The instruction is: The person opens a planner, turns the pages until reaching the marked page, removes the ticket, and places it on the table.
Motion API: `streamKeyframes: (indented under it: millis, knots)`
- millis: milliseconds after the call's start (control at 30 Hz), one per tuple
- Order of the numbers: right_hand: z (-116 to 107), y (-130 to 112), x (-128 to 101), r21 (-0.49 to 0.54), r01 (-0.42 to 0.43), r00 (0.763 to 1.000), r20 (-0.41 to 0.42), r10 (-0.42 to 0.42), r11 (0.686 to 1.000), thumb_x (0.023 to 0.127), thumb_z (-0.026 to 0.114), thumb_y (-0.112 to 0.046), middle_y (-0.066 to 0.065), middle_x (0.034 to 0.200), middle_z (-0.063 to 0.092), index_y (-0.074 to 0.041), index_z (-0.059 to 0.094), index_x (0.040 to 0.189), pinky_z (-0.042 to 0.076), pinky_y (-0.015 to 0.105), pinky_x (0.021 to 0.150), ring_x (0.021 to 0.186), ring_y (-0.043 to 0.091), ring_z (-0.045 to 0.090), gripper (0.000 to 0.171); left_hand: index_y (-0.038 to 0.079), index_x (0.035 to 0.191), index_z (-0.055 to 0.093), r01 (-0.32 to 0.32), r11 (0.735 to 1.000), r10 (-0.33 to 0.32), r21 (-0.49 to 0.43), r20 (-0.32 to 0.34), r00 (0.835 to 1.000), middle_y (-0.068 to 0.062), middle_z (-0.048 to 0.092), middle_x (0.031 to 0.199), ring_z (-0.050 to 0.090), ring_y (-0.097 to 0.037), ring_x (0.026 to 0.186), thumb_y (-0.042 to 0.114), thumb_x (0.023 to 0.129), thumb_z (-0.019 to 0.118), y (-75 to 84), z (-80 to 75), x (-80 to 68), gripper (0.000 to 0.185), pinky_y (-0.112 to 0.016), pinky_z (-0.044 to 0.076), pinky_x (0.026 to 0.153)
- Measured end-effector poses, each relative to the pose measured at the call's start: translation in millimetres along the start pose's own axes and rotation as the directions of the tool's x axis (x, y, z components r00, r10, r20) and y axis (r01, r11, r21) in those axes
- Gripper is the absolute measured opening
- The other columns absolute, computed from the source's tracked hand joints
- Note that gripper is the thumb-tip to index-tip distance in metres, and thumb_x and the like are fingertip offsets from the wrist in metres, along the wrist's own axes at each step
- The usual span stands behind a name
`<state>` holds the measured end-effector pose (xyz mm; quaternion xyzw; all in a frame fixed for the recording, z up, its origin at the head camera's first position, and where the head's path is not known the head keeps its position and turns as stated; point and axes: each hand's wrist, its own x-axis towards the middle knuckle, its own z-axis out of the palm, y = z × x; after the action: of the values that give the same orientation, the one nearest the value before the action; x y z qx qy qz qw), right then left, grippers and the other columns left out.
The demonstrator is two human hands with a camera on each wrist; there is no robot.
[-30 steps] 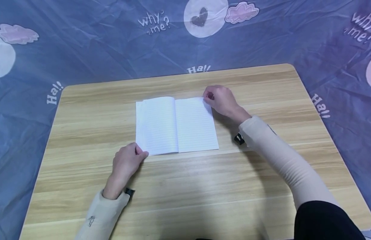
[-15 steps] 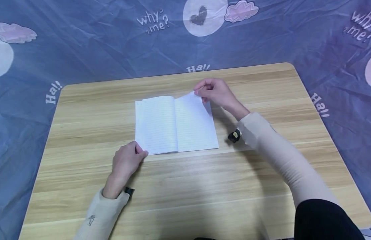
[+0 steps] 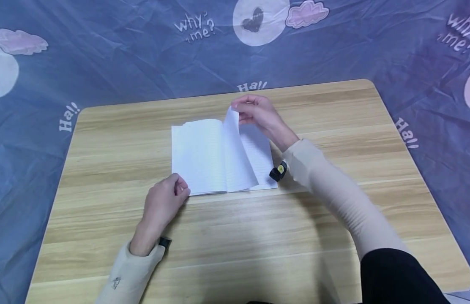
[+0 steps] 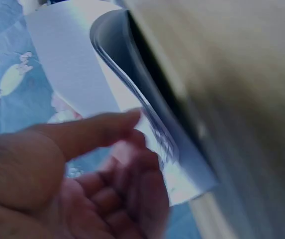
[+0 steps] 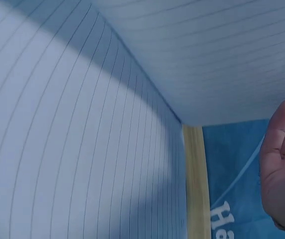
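Note:
A notebook [image 3: 204, 156] with lined white pages lies open on the wooden table. My right hand [image 3: 255, 112] pinches the top outer corner of a right-side page [image 3: 239, 156], which stands raised and curves toward the spine. In the right wrist view that page [image 5: 212, 59] slants up from the flat page [image 5: 82, 139] under it, and part of my right hand [image 5: 284, 164] shows at the edge. My left hand [image 3: 164, 200] is at the notebook's lower left corner. In the left wrist view my left hand [image 4: 97, 174] has loosely curled fingers beside the blurred page edges [image 4: 142, 94], nothing visible between them.
The wooden table [image 3: 258, 245] has rounded corners and extends well past the notebook on every side. A blue patterned cloth [image 3: 124, 55] hangs behind it. A small black wrist device [image 3: 278, 171] on the right sleeve hangs over the notebook's right edge.
My right hand has lifted the page's corner and carried it left, uncovering the lined page beneath. My left hand has shifted slightly, its thumb drawn up at the corner.

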<state>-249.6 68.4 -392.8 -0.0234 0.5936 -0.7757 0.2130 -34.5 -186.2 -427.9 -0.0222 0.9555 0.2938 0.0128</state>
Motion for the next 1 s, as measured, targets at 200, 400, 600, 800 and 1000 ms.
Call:
streamKeyframes:
  millis: [200,400,600,800,1000]
  knots:
    - [4.4,2.5,-0.1,0.113,0.006,1.0,-0.031,-0.002,0.994,0.093,0.064,0.008,0.015,0.086,0.071,-0.001,0.07,0.095,0.058,0.031,0.06,0.06,0.021,0.067,0.011,0.004,0.118,0.065,-0.398,0.894,0.325,-0.205,-0.313,0.892,0.0,0.064,0.08,0.06,-0.016,0.073,0.016,0.086,0.08,36.2,7.9,-3.2,0.037,-0.033,0.052,0.068]
    - [5.2,6.1,0.2,0.171,0.025,0.998,-0.054,-0.016,0.985,0.094,0.064,0.007,0.014,0.087,0.071,-0.001,0.07,0.094,0.059,0.032,0.061,0.064,0.021,0.068,0.01,0.003,0.131,0.061,-0.661,0.732,0.557,-0.165,-0.413,0.72,-0.004,0.064,0.09,0.06,-0.021,0.083,0.033,0.087,0.08,71.0,34.2,-4.5,0.056,-0.034,0.052,0.077]
    - [7.0,7.0,0.5,0.211,0.023,0.998,-0.06,-0.011,0.977,0.094,0.064,0.006,0.014,0.085,0.071,-0.001,0.07,0.094,0.059,0.033,0.062,0.064,0.021,0.068,0.009,0.001,0.115,0.069,-0.68,0.73,0.562,-0.064,-0.511,0.651,-0.007,0.066,0.086,0.061,-0.023,0.079,0.01,0.088,0.073,81.0,46.6,-2.8,0.029,-0.036,0.053,0.073]
    - [4.9,6.2,0.0,0.189,0.03,0.998,-0.06,-0.019,0.982,0.094,0.065,0.005,0.015,0.086,0.071,-0.001,0.069,0.095,0.059,0.032,0.063,0.063,0.021,0.068,0.008,-0.001,0.101,0.073,-0.662,0.744,0.486,-0.094,-0.604,0.632,-0.009,0.066,0.08,0.064,-0.024,0.072,0.0,0.086,0.065,73.8,45.1,-1.0,0.017,-0.036,0.055,0.066]
    - [-8.8,5.0,-2.8,0.026,-0.004,0.999,-0.038,0.005,1.0,0.1,0.063,-0.01,0.016,0.085,0.069,0.006,0.062,0.115,0.059,0.031,0.065,0.065,0.02,0.067,0.022,0.0,0.097,0.073,-0.587,0.79,0.392,-0.178,-0.589,0.707,-0.009,0.067,0.079,0.064,-0.022,0.069,0.0,0.087,0.065,57.7,35.6,-1.4,0.013,-0.036,0.055,0.061]
